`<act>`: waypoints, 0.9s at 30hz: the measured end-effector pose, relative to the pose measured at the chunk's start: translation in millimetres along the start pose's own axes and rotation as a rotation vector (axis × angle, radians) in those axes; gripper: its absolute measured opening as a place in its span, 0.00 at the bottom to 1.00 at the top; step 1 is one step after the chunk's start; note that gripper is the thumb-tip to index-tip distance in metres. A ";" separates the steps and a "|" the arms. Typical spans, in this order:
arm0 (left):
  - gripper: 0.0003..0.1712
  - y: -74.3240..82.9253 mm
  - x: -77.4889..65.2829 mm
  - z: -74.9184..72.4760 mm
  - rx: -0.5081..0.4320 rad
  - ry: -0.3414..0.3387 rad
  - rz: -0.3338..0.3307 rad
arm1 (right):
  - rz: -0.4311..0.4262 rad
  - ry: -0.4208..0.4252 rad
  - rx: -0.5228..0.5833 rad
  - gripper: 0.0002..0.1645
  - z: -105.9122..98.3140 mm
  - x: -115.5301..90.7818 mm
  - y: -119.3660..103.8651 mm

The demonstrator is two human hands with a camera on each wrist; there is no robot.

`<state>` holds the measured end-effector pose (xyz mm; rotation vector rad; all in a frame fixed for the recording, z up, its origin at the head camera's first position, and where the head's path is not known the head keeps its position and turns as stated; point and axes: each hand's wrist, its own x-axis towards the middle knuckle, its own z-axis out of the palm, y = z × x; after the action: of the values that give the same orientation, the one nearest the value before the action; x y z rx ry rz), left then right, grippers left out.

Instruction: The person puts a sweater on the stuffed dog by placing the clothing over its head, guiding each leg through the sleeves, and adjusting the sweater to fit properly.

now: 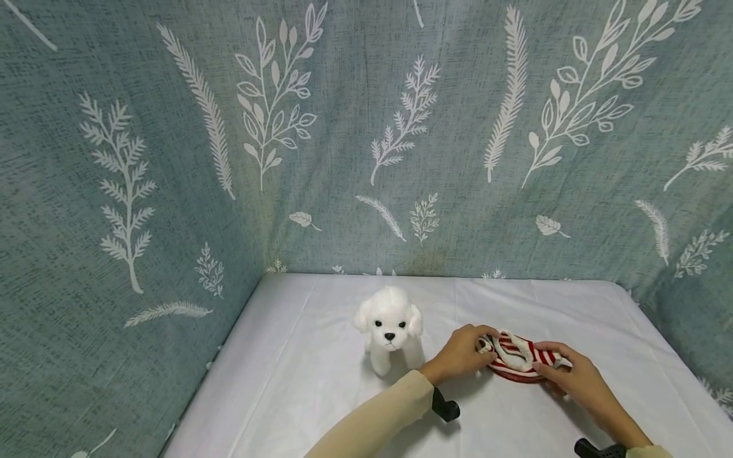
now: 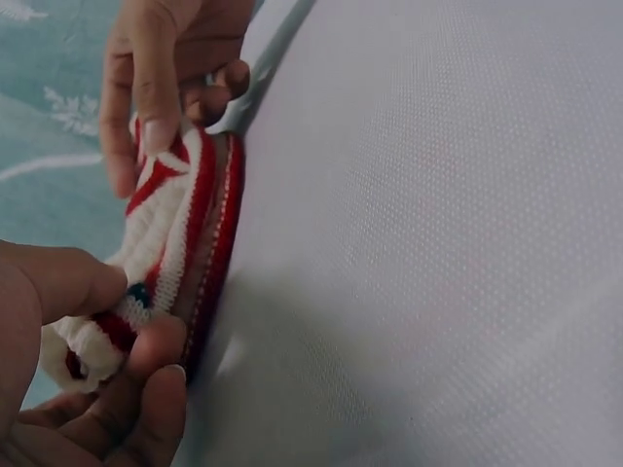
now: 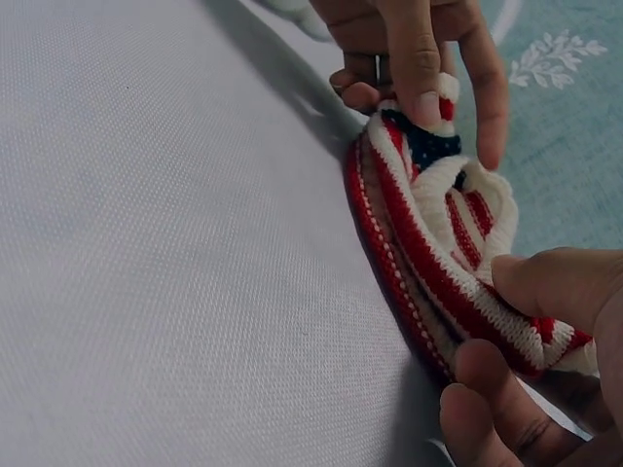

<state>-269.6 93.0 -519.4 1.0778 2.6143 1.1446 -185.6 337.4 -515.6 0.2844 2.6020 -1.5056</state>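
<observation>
Tabletop (image 1: 298,362): white, faintly creased | on it, a white plush dog (image 1: 390,318), upright, facing away from the far edge, left of its middle | nearer the right edge, a striped knit piece (image 1: 518,362), contact underneath unclear from here

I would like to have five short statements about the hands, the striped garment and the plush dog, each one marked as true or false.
1. The left hand and the right hand both grip the striped garment. True.
2. The plush dog is wearing it. False: the garment is held apart from the dog.
3. The dog stands on a white cloth. True.
4. It faces away from the head camera. False: it faces the camera.
5. The garment has a dark blue patch. True.
</observation>
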 end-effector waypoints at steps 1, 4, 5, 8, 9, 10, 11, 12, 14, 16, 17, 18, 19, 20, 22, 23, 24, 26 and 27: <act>0.21 -0.4 0.1 0.0 -0.002 -0.005 0.000 | 0.000 -0.002 0.000 0.40 0.1 0.4 0.1; 0.21 -2.0 0.7 0.4 -0.024 -0.015 -0.012 | 0.000 -0.008 -0.001 0.40 0.3 1.6 0.3; 0.21 -2.3 0.9 0.4 -0.031 -0.014 -0.015 | -0.002 -0.008 -0.003 0.40 0.7 1.8 0.4; 0.20 -1.7 0.8 0.4 -0.057 -0.005 -0.026 | 0.008 0.002 -0.007 0.40 1.5 2.7 0.8; 0.19 -1.3 0.8 0.4 -0.062 -0.001 -0.030 | 0.012 0.006 -0.005 0.39 1.5 2.7 0.9; 0.19 -1.0 0.9 0.6 -0.069 0.003 -0.033 | 0.014 0.009 -0.004 0.39 1.4 2.7 1.1; 0.19 -0.8 1.0 1.0 -0.077 0.005 -0.035 | 0.024 0.014 0.001 0.39 1.0 2.5 1.1; 0.18 -0.8 0.7 0.9 -0.086 0.005 -0.037 | 0.026 0.014 0.005 0.39 1.0 2.5 1.0; 0.18 -0.1 0.2 0.2 -0.101 0.013 -0.040 | 0.020 0.013 0.012 0.40 0.6 1.5 0.5; 0.18 0.9 0.0 -0.9 -0.107 0.025 -0.039 | 0.019 0.013 0.020 0.41 -0.1 0.6 -0.6; 0.18 1.3 0.0 -1.6 -0.112 0.028 -0.039 | 0.021 0.011 0.025 0.42 -0.5 0.1 -1.2; 0.18 2.0 -0.3 -2.5 -0.115 0.034 -0.038 | 0.017 0.008 0.029 0.42 -0.9 -0.4 -1.7; 0.18 2.6 -0.5 -3.5 -0.119 0.038 -0.039 | 0.018 0.009 0.031 0.42 -1.5 -1.0 -2.6; 0.18 3.1 -0.6 -4.4 -0.124 0.040 -0.040 | 0.017 0.011 0.029 0.43 -2.0 -1.7 -3.4; 0.18 4.5 -1.0 -6.8 -0.138 0.041 -0.042 | 0.007 0.012 0.034 0.43 -3.1 -3.6 -5.6; 0.18 5.4 -1.4 -8.3 -0.145 0.041 -0.042 | -0.001 0.013 0.039 0.43 -3.7 -4.5 -6.8; 0.18 6.2 -1.9 -9.6 -0.151 0.042 -0.043 | -0.010 0.014 0.045 0.43 -4.3 -5.5 -8.1; 0.17 8.2 -2.7 -12.5 -0.166 0.041 -0.045 | -0.029 0.014 0.058 0.43 -5.4 -7.7 -10.5; 0.17 9.3 -3.2 -14.1 -0.173 0.041 -0.043 | -0.040 0.011 0.068 0.42 -5.9 -8.8 -11.6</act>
<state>-266.7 86.8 -503.7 0.9691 2.4986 1.3669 -179.6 336.0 -501.2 0.2499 2.5837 -1.6121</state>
